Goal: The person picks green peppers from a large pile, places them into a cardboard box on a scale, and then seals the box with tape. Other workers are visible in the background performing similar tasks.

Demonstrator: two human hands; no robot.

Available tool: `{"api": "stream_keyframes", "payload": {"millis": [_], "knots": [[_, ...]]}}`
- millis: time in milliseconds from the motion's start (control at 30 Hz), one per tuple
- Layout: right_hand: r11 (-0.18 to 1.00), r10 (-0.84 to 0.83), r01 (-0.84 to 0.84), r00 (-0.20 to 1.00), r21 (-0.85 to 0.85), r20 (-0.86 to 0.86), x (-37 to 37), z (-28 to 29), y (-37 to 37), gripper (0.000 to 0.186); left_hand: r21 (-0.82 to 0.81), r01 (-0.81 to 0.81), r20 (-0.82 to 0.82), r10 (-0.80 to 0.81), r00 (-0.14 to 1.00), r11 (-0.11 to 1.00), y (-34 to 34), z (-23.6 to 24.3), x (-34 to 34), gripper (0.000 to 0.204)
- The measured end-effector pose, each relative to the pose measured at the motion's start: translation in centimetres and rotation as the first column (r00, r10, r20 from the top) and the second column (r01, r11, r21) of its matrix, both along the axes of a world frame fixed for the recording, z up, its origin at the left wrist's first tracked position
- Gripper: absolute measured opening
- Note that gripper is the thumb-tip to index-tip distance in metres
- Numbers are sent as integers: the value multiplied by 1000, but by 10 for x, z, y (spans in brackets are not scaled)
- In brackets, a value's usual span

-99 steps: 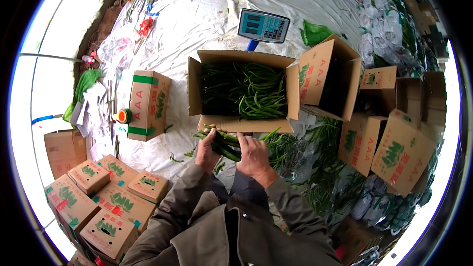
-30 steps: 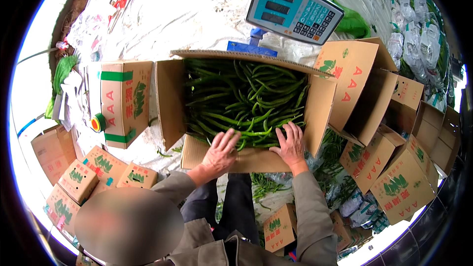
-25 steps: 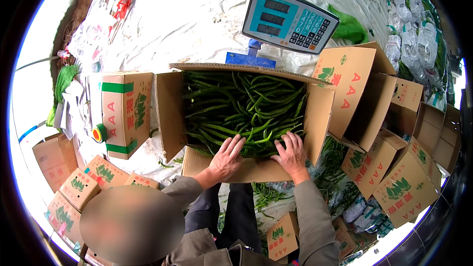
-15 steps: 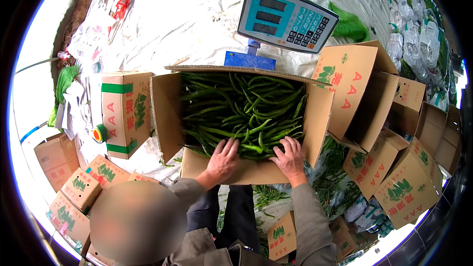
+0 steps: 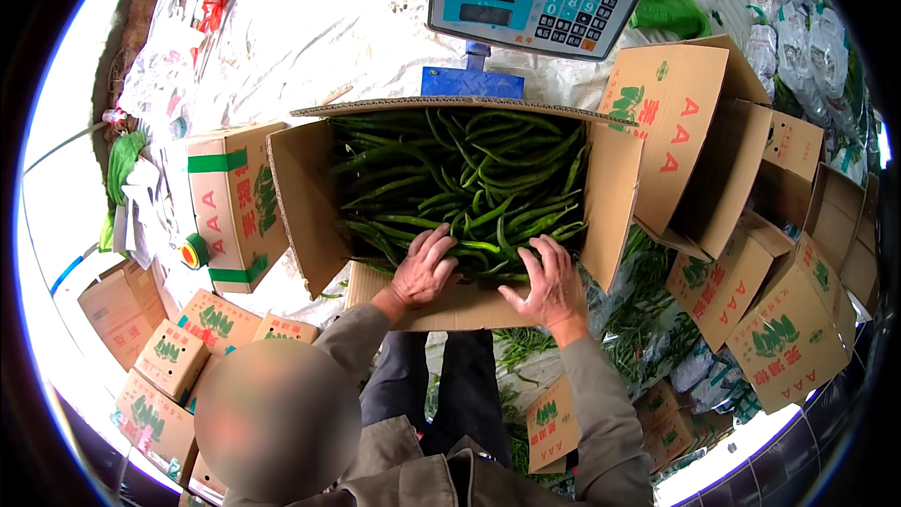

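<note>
An open cardboard box (image 5: 610,211) sits in front of me, filled with long green peppers (image 5: 479,169) lying mostly crosswise. My left hand (image 5: 420,272) rests at the box's near side, fingers bent over the peppers and apart, gripping nothing that I can see. To its right, my right hand (image 5: 546,286) is open, spread fingertips on the peppers, thumb over the near flap (image 5: 479,310). Just beyond the far flap stands a digital scale with a blue base (image 5: 469,82) and a tilted display.
A taped box (image 5: 249,207) with a tape roll (image 5: 194,253) lies left; stacked boxes (image 5: 164,361) sit lower left. Open boxes (image 5: 671,131) crowd the right, beside bagged bundles (image 5: 802,38) and loose greens (image 5: 638,338). A white sheet (image 5: 310,28) covers the ground behind.
Both hands held a bunch of peppers outside the box earlier; now they rest on the peppers inside. The fingers have shifted slightly, and the box and scale appear higher in view.
</note>
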State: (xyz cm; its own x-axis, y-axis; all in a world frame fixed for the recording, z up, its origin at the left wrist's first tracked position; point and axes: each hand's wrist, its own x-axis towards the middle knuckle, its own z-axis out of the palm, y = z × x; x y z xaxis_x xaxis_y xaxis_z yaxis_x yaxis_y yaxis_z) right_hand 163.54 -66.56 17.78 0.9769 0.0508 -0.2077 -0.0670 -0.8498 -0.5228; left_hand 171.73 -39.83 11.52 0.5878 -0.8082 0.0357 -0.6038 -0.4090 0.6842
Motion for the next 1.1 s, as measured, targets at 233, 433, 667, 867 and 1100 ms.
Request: {"api": "stream_keyframes", "payload": {"millis": [233, 433, 667, 867, 1100], "knots": [[955, -139, 121, 989, 271, 49, 17, -9, 48, 38, 9, -24, 15, 24, 1000, 1000, 23, 8, 13, 35], [240, -630, 934, 357, 264, -690, 63, -25, 67, 42, -57, -83, -14, 82, 996, 995, 12, 24, 20, 47], [-308, -569, 948, -247, -75, -784, 104, -43, 64, 39, 287, -113, -13, 122, 992, 951, -18, 25, 11, 81], [-191, -820, 969, -70, 156, -568, 53, -6, 67, 44, 52, -210, 15, 209, 978, 976, 12, 70, 5, 72], [-254, -851, 942, -110, 220, -514, 5, 40, 61, 39, 0, -461, 169, 455, 874, 887, 58, 124, 0, 45]]}}
